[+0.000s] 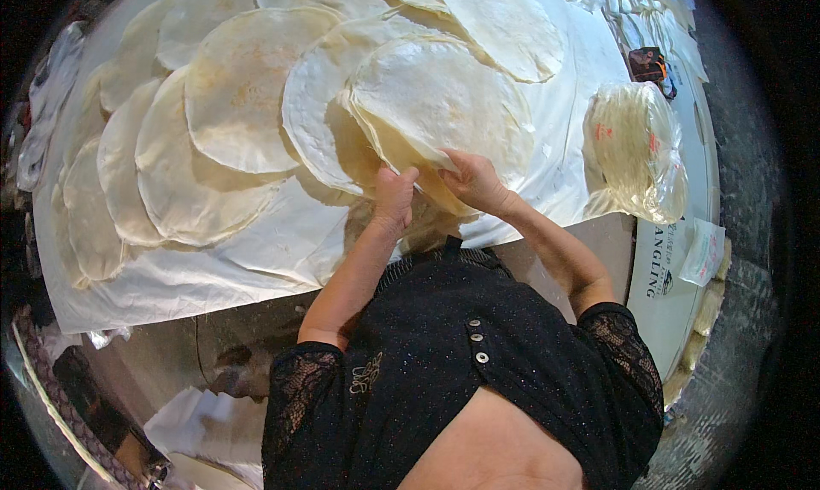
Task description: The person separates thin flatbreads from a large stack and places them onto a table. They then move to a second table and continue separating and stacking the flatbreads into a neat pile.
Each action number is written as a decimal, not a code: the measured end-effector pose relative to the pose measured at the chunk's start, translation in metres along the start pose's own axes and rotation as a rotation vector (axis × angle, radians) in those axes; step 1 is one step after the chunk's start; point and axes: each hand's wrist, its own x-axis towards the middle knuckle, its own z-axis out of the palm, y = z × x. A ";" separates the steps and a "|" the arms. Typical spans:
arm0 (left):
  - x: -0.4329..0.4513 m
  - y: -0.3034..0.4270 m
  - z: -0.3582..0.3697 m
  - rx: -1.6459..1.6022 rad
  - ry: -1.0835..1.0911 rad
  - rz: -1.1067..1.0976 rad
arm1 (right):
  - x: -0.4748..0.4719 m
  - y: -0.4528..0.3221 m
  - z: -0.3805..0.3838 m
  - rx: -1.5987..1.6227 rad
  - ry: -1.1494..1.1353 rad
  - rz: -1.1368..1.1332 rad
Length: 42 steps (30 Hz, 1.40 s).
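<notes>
Large thin round flatbreads lie overlapping on a white cloth. My left hand (394, 192) pinches the near edge of a flatbread layer, its thumb towards the right. My right hand (475, 181) grips the near edge of the top flatbread (442, 99), which is partly lifted, with shadow between the layers. Under these layers, to the left, lies another pale flatbread (320, 112). Further left is a browned flatbread (256, 93) resting over others. The fingertips of both hands are partly hidden by the flatbread edges.
The white cloth (250, 275) covers the table. At its right edge stands a clear plastic bag of stacked thin sheets (631, 147). Beyond it are a dark pouch (647, 64) and folded clear bags (660, 35). A small white packet (703, 251) lies on a printed board (663, 310).
</notes>
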 end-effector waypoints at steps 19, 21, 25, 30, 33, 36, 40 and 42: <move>-0.015 0.032 -0.027 -0.049 0.040 0.041 | 0.036 0.074 -0.460 0.044 0.316 -0.261; -0.025 0.036 -0.035 -0.002 0.109 0.082 | 0.058 0.049 -0.456 -0.762 0.603 0.021; -0.041 0.055 -0.010 0.089 0.102 0.113 | 0.038 0.111 -0.403 -0.562 0.590 -0.082; -0.058 0.117 0.039 0.202 0.148 0.177 | -0.008 0.130 -0.195 -0.749 0.503 -0.340; -0.061 0.162 0.071 0.344 0.102 0.256 | -0.037 0.165 -0.106 -0.577 0.122 -0.197; -0.052 0.202 0.114 0.466 -0.013 0.297 | -0.055 0.166 -0.069 -0.554 0.157 -0.320; -0.018 0.244 0.194 0.620 -0.186 0.360 | -0.066 0.170 -0.075 -0.442 0.134 -0.268; -0.006 0.263 0.226 0.630 -0.242 0.434 | -0.071 0.168 -0.078 -0.433 0.143 -0.301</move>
